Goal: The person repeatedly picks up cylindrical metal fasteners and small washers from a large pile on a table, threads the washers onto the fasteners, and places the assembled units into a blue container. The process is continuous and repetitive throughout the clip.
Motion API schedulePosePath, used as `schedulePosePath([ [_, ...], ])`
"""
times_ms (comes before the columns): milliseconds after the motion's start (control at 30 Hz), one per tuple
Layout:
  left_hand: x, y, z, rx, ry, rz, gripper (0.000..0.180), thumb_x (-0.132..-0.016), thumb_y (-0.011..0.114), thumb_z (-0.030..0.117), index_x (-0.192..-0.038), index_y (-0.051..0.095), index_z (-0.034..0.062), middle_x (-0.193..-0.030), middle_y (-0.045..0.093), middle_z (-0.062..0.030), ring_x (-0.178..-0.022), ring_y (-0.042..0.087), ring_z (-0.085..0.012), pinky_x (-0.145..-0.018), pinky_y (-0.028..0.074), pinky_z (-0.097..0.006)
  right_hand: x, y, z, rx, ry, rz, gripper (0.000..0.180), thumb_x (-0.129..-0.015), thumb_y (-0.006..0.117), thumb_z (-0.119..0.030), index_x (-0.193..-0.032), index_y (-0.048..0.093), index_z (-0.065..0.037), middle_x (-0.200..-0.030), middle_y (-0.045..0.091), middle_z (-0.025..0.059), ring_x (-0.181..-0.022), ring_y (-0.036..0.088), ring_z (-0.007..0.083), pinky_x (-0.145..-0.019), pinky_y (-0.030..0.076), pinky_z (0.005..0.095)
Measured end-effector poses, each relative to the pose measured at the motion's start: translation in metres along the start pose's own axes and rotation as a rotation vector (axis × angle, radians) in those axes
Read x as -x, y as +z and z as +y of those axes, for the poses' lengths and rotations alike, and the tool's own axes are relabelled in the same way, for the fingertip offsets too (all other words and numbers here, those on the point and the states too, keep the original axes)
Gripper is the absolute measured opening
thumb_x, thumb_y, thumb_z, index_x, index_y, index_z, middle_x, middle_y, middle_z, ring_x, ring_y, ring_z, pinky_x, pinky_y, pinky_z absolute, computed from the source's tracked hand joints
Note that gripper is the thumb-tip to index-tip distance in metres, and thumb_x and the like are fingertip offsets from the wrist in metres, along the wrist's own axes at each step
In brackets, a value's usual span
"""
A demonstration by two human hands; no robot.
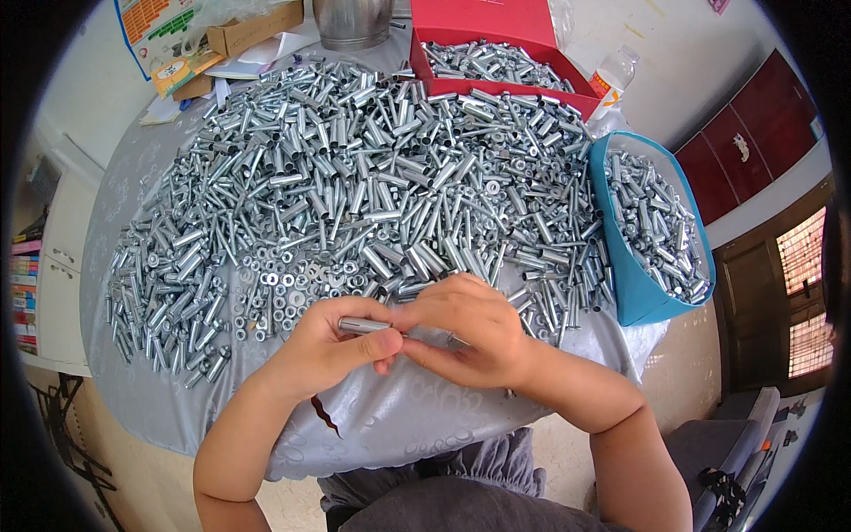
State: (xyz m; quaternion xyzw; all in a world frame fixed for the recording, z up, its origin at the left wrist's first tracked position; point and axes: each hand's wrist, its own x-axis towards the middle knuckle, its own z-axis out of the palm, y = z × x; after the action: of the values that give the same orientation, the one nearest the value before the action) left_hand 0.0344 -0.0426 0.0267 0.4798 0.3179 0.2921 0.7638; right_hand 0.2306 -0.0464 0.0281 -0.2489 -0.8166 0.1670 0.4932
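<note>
Head camera view: above a table covered by a shiny grey patterned cloth, a person's two bare hands meet just in front of a broad heap of silvery metal sleeves and bolts. Held between thumb and fingers, a slim silver cylindrical metal sleeve lies nearly level in the left hand, its rounded side facing up and a narrow slit visible along it. Bent inward, the right hand brings its fingertips to the sleeve's right end; a bit of metal shows beneath its fingers, but whether it is gripped cannot be told. Near the left hand, at the heap's front edge, lie loose silver hex nuts and flat washers. Behind the heap sits an open red box filled with similar metal parts, a clear plastic bottle with an orange-and-white label just beside it. On the right stands a blue open-topped bin, also loaded with metal pieces. At the table's far side are a grey metal pot and a brown cardboard box.
</note>
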Motion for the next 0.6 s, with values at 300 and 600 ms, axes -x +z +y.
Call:
schedulePosePath([
  [300,-0.0009,-0.0006,0.0050,0.041,-0.047,0.142,0.015,-0.083,0.059,0.012,-0.087,0.060,-0.0030,-0.070,0.058,-0.0064,-0.063,0.055,-0.0117,-0.058,0.045,-0.024,0.0018,0.0011,0.0008,-0.068,0.028,-0.045,0.048,-0.068,0.070,-0.004,-0.113,0.053,-0.001,-0.091,0.062,0.0085,-0.076,0.060,0.0222,-0.063,0.044,0.0313],
  [600,-0.0036,-0.0019,0.0038,0.038,0.037,0.337,0.013,-0.080,0.058,0.011,-0.079,0.059,-0.0019,-0.064,0.054,-0.0052,-0.056,0.052,-0.0119,-0.054,0.044,-0.026,-0.0040,0.0002,0.0022,0.003,0.044,-0.090,0.043,-0.070,0.069,-0.006,-0.109,0.052,0.000,-0.102,0.058,0.0128,-0.088,0.058,0.0282,-0.075,0.045,0.0354],
])
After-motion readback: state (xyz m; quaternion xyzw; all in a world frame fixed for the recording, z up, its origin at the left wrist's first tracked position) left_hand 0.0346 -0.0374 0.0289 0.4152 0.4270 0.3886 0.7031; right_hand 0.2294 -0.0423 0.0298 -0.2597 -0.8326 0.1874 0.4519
